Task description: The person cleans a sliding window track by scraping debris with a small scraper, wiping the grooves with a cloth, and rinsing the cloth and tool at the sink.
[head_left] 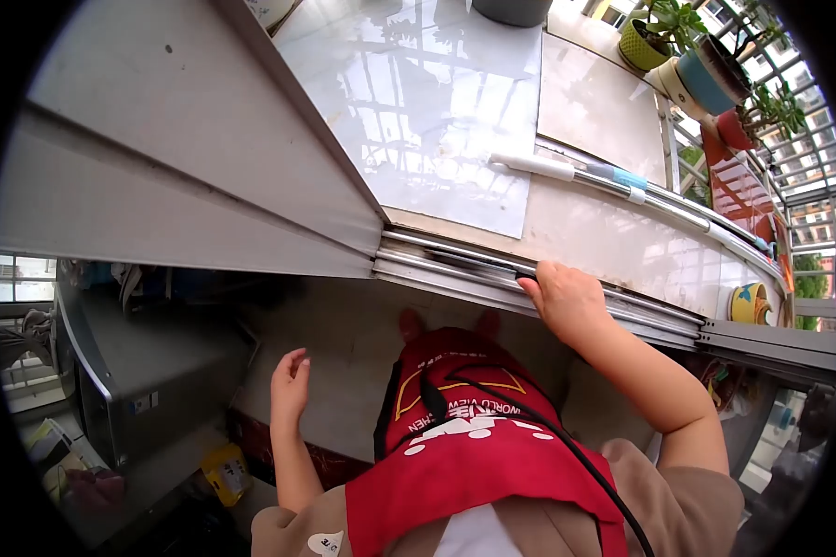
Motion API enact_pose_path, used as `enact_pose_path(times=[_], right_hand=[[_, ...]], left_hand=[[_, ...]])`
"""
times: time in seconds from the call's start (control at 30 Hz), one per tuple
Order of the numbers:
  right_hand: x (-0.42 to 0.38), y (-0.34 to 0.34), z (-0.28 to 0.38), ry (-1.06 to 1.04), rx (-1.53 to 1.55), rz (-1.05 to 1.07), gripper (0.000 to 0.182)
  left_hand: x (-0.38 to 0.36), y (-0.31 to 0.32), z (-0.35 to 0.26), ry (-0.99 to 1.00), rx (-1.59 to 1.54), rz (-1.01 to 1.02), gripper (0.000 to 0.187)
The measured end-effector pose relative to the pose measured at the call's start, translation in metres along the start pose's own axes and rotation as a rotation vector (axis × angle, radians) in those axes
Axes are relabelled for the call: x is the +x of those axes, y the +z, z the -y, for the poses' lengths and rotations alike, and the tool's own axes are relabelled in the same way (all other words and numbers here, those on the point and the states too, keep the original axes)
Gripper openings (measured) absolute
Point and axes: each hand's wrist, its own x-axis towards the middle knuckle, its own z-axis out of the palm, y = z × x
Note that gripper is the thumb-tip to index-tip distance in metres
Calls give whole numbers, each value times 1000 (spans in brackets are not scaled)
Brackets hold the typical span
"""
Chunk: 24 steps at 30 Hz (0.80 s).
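My right hand [568,299] is closed round the end of a thin black tool [497,265], whose length lies along the groove of the metal sliding-window track [418,264]. Its kind I cannot tell. The fingers rest right at the track, with the thumb on the near side. Lower and to the left, my left hand [291,382] hangs in the air with loosely bent fingers and nothing in it. It is over the floor, apart from the track.
Beyond the track is a pale tiled ledge [622,227] with a long pole [613,179] lying across it. Potted plants [643,45] line the barred window at right. A white panel [195,176] rises at left, above a dark grey appliance [163,371].
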Motion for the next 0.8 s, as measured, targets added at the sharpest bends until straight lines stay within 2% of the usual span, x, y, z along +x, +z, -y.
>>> enact_pose_path(times=[0.07, 0.13, 0.2, 0.3, 0.33, 0.4, 0.43, 0.47, 0.53, 0.6, 0.67, 0.73, 0.8], right_hand=[[-43, 8, -51, -31, -75, -106, 31], [-59, 4, -66, -23, -112, -100, 30], [-54, 4, -37, 36, 45, -67, 29], [14, 27, 28, -132, 89, -263, 32], [28, 29, 44, -107, 51, -211, 32], [14, 22, 28, -101, 55, -275, 32], [-1, 20, 10, -53, 34, -229, 31], [-20, 24, -13, -94, -8, -296, 31], [-36, 29, -29, -11, 25, -196, 30], [-22, 29, 2, -46, 48, -314, 32], [14, 39, 34, -101, 69, -353, 34], [21, 36, 39, -91, 67, -300, 33], [-6, 28, 14, -21, 35, -250, 34]], left_hand=[[1, -8, 27, 18, -105, -31, 30], [-8, -16, 60, -104, 148, -44, 29], [-13, -17, 51, -135, 203, -9, 28], [6, -6, 10, -11, 181, 70, 29], [10, -8, -4, -3, 194, 65, 29], [14, -12, -26, 48, -16, 52, 30], [7, -14, -32, -24, -130, -7, 30], [10, -20, -15, -18, -134, -3, 30], [11, -34, 24, -4, 229, -27, 30], [8, -37, 24, -20, 300, 7, 30], [15, -33, 7, -57, 179, 89, 30], [16, -37, -11, 11, 136, 97, 31], [16, -40, -21, 2, -44, 53, 31]])
